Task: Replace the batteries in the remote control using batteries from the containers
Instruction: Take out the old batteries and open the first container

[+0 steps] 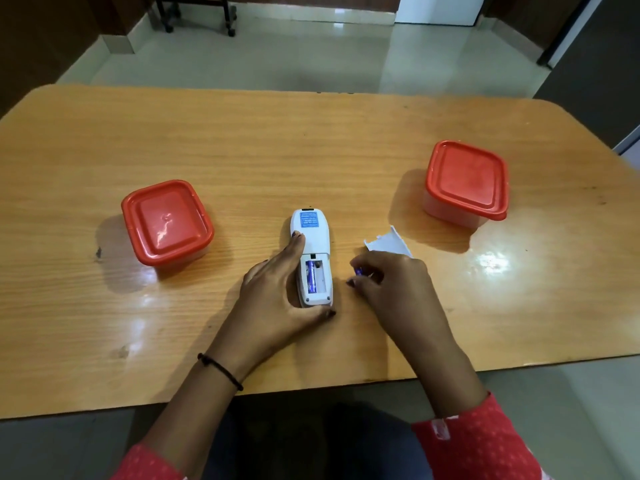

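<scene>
A white remote control lies face down at the middle of the table, its battery bay uncovered. One purple battery sits in the left slot; the right slot is bare. My left hand grips the remote's lower end, thumb under its bottom edge. My right hand hovers just right of the remote, fingertips pinched on a second purple battery. The white battery cover lies on the table behind my right hand. Two red-lidded containers stand shut, one at the left and one at the far right.
The wooden table has rounded corners and its near edge runs just below my wrists. Beyond the far edge is a tiled floor with a wheeled stand.
</scene>
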Demonstrator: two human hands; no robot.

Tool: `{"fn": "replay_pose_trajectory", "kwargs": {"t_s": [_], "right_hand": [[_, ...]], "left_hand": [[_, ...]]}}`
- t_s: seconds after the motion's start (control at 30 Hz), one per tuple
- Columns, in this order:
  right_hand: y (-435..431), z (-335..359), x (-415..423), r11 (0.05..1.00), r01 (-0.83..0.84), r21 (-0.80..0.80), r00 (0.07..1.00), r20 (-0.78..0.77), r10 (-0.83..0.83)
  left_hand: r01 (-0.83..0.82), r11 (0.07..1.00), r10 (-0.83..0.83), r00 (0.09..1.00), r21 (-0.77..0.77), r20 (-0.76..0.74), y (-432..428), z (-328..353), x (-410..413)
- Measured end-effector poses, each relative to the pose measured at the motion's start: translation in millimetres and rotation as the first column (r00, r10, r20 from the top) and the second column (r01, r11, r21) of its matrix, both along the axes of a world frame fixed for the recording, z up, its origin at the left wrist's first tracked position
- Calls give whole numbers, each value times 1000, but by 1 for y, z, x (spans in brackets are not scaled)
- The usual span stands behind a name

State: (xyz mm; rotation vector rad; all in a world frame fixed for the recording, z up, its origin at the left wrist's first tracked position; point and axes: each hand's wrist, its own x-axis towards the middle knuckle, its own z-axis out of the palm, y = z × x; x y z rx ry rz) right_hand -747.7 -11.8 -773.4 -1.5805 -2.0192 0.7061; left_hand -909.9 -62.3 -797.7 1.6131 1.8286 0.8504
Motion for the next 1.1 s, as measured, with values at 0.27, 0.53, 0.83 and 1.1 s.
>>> {"fn": "replay_pose_trajectory", "kwargs": {"t_s": [0.27,0.53,0.83,1.1], "right_hand": [[4,-7,-3,994,-2,109,985,170,-17],[-2,-11,-40,966,-151,211,988,22,150],[-5,-5,-50,934,-225,277,962,217,167],[3,-4,-59,929,-324,179,928,251,275]], "left_hand": [[0,1000,1,1000,24,-17,0,2,1],[-11,1000,11,996,-1,89,2,-2,1],[-4,1000,3,997,8,83,3,-7,-1],[8,1000,-9,1000,23,30,4,-8,-2]]}}
